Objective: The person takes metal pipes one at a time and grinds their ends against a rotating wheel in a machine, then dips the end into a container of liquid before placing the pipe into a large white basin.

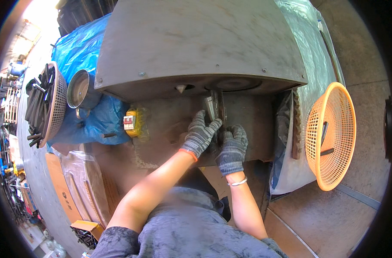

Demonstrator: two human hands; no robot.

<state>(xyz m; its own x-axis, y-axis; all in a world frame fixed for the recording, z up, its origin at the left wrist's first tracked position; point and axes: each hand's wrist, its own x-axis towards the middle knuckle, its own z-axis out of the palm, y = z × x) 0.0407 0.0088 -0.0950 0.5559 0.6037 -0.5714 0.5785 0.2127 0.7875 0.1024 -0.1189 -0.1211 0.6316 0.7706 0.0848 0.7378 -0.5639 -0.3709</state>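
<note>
My left hand (199, 135), in a grey striped knitted glove with an orange cuff, is closed with its fingertips against the lower end of a shiny narrow metal piece (210, 108). Just to the right, my right hand (233, 149), gloved alike, has its fingers curled inward beside a dark upright metal strip (222, 109). Whatever the two hands grip between them is hidden by the gloves. Both are under the front edge of a grey metal hood (200, 38). A dark round disc (233, 83) and a pale cone-shaped tip (181, 88) show beneath that edge.
On the left are a basket (57, 101) of black rods, a metal pot (85, 88) on blue sheeting (101, 116), and a red-and-white switch (129, 122) in yellow wrapping. An orange basket (350, 129) with a few dark pieces stands right. A small box (90, 228) of dark pieces sits lower left.
</note>
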